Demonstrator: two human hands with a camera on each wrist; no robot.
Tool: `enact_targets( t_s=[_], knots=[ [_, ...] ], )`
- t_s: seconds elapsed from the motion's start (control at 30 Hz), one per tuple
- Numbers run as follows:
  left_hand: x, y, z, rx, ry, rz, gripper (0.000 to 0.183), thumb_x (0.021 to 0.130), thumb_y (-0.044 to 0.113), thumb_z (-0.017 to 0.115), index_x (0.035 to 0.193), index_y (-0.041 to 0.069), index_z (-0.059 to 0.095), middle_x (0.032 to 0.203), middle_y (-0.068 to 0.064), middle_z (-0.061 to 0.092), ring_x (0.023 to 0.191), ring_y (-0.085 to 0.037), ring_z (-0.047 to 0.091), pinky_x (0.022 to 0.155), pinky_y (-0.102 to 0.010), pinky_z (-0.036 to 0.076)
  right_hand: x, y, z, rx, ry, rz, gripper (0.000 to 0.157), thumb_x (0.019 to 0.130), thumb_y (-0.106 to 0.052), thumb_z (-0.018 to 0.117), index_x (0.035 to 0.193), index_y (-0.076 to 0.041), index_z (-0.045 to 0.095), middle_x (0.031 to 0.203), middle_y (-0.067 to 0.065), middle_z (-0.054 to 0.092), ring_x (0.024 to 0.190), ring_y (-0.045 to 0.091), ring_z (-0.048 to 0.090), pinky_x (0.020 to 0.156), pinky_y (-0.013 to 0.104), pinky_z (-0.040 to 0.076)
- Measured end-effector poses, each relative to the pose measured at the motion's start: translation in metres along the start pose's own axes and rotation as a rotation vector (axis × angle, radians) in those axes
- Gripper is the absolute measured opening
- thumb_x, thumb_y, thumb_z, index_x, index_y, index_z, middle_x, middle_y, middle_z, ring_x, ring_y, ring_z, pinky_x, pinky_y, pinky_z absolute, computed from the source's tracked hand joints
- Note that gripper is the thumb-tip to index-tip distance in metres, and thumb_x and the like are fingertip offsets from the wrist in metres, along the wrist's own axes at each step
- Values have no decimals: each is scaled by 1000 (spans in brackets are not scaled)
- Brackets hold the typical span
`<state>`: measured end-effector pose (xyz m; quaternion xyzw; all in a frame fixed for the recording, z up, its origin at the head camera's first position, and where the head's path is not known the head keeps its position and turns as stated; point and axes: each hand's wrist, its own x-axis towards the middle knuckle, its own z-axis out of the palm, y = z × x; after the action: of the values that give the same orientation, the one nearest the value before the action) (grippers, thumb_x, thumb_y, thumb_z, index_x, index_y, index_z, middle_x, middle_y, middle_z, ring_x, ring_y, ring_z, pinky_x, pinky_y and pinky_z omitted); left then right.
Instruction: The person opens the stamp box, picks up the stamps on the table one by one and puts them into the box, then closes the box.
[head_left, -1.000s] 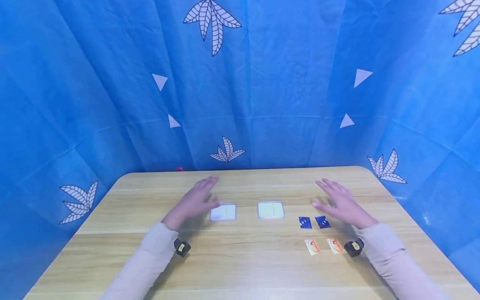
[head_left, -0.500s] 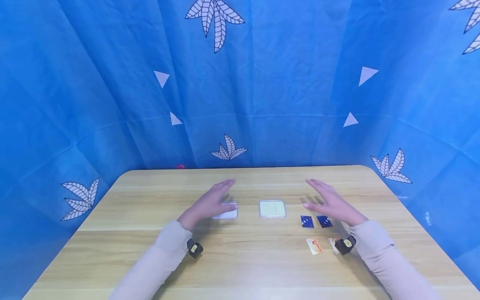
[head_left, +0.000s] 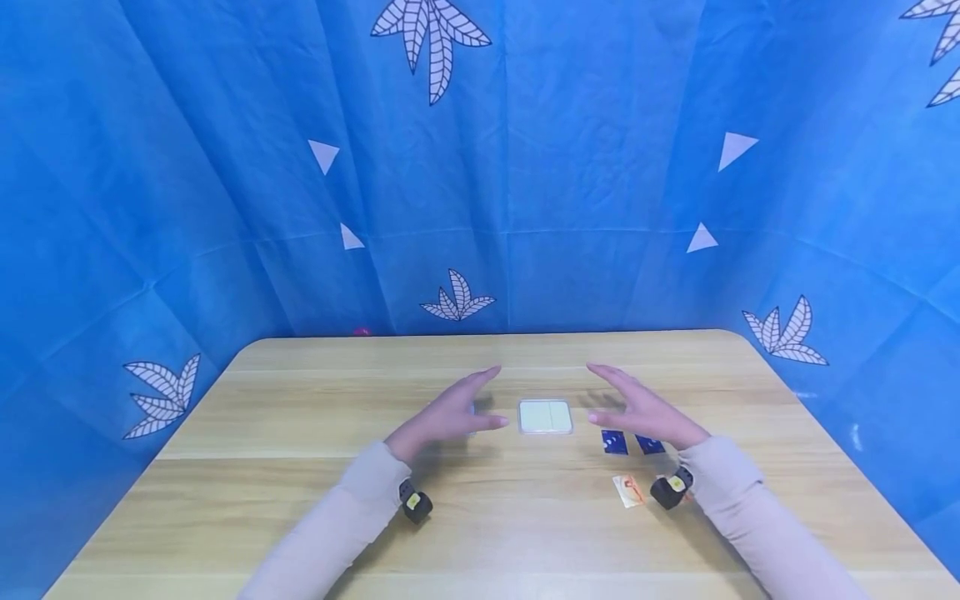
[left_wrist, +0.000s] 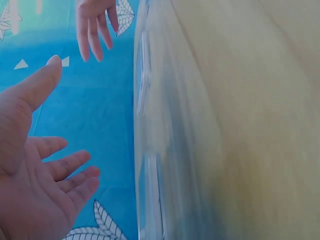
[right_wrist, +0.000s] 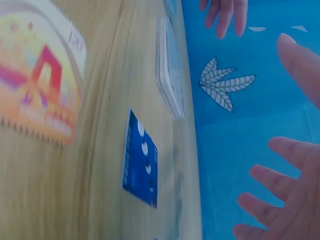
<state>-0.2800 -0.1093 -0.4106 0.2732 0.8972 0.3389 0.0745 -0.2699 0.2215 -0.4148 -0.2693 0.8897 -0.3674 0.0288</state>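
My left hand (head_left: 450,414) hovers above the table, fingers spread and holding nothing, and hides most of one flat clear case. The second clear case (head_left: 545,417), with a pale two-part inside, lies flat between my hands. Facing it from the other side, my right hand (head_left: 647,414) is also spread, with nothing in it. Below the right hand lie two dark blue postage stamps, one with white moon shapes (right_wrist: 141,160) and one partly covered (head_left: 649,445). Nearer me is an orange and cream postage stamp (head_left: 628,491); another like it is nearly hidden behind the right wrist camera.
The light wooden table (head_left: 510,533) has rounded far corners. A blue curtain (head_left: 585,167) with white leaf and triangle prints hangs behind it and along both sides. Each wrist wears a small black camera, such as the left one (head_left: 416,504).
Both hands have moved inward toward each other over the table. The left hand now covers most of the left case, and the right wrist camera covers one orange stamp. Cases and stamps lie where they were.
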Motion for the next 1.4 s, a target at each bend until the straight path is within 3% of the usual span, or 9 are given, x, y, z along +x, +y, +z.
enact_targets(
  t_s=[0.2, 0.37, 0.7, 0.97, 1.2, 1.4],
  knots=[
    [3, 7, 13, -168, -19, -20, 85, 84, 39, 68, 150, 14, 22, 152, -6, 31, 137, -28, 33, 111, -47, 32, 4, 1, 7, 82, -39, 7, 80, 85, -34, 67, 149, -11, 24, 153, 21, 20, 137, 46, 21, 103, 68, 26],
    [5, 11, 26, -318, -13, -80, 88, 81, 39, 71, 150, 16, 21, 152, -8, 31, 137, -29, 33, 110, -48, 32, 8, -4, 12, 139, -81, 20, 80, 85, -32, 68, 149, -14, 24, 153, 19, 20, 136, 47, 22, 102, 69, 27],
    [14, 17, 44, -400, 60, -162, 90, 76, 27, 78, 148, 11, 26, 147, -13, 37, 134, -33, 35, 109, -46, 34, 16, -5, 21, 192, -126, 47, 85, 81, -32, 72, 149, -11, 25, 152, 19, 23, 135, 46, 24, 103, 66, 29],
    [17, 22, 49, -464, 96, -223, 88, 73, 14, 79, 146, 10, 31, 145, -13, 40, 130, -33, 41, 107, -46, 38, 22, 2, 25, 287, -155, 65, 85, 78, -25, 75, 147, -6, 28, 149, 21, 30, 133, 42, 32, 107, 59, 29],
    [21, 20, 53, -527, 125, -262, 81, 72, 4, 78, 142, 3, 36, 139, -16, 46, 124, -33, 45, 104, -44, 40, 26, 2, 27, 324, -152, 70, 83, 77, -18, 76, 143, 2, 30, 145, 26, 34, 129, 45, 37, 108, 57, 30],
    [24, 19, 58, -557, 147, -285, 78, 70, -3, 76, 139, 1, 40, 135, -16, 50, 121, -33, 47, 103, -43, 42, 28, 5, 30, 313, -141, 92, 80, 76, -16, 76, 141, 3, 34, 139, 24, 43, 125, 42, 42, 106, 55, 34]
  ],
)
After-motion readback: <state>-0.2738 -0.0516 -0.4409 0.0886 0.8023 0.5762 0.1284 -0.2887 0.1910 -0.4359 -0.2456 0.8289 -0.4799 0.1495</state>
